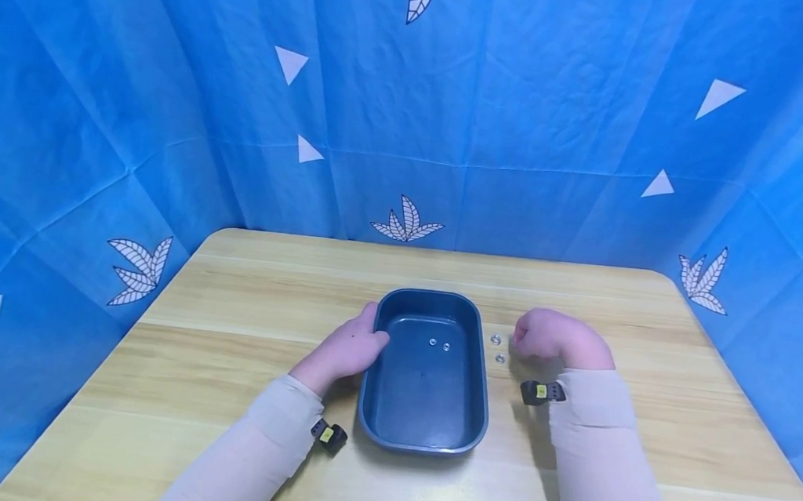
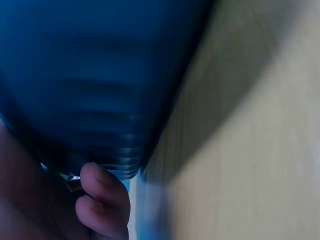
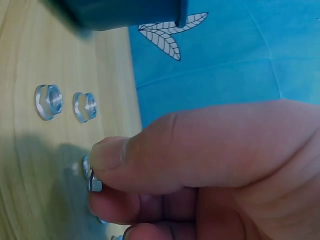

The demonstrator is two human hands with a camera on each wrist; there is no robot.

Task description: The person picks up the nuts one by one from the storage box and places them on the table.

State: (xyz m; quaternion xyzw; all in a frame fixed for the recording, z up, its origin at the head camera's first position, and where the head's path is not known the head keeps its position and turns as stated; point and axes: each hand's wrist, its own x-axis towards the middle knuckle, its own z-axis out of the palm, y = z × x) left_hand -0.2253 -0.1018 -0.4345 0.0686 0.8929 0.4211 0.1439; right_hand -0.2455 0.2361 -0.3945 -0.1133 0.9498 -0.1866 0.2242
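A dark blue rectangular tray (image 1: 421,445) sits on the table with two small metal nuts (image 1: 446,347) inside it. My left hand (image 1: 347,346) grips its left wall, thumb over the rim and fingers outside; the left wrist view shows curled fingertips (image 2: 102,197) against the ribbed outer side. To the tray's right, my right hand (image 1: 553,337) pinches a small flange nut (image 3: 94,184) between thumb and forefinger, just over the wood. Two more flange nuts (image 3: 49,102) lie on the table between the tray and this hand. Bits of metal also show behind and under the right fingers, partly hidden.
The light wooden table (image 1: 220,393) carries the tray and loose nuts. A blue curtain (image 1: 553,121) with white leaves and triangles hangs along its back and sides. Each sleeved wrist wears a small black camera (image 1: 543,392).
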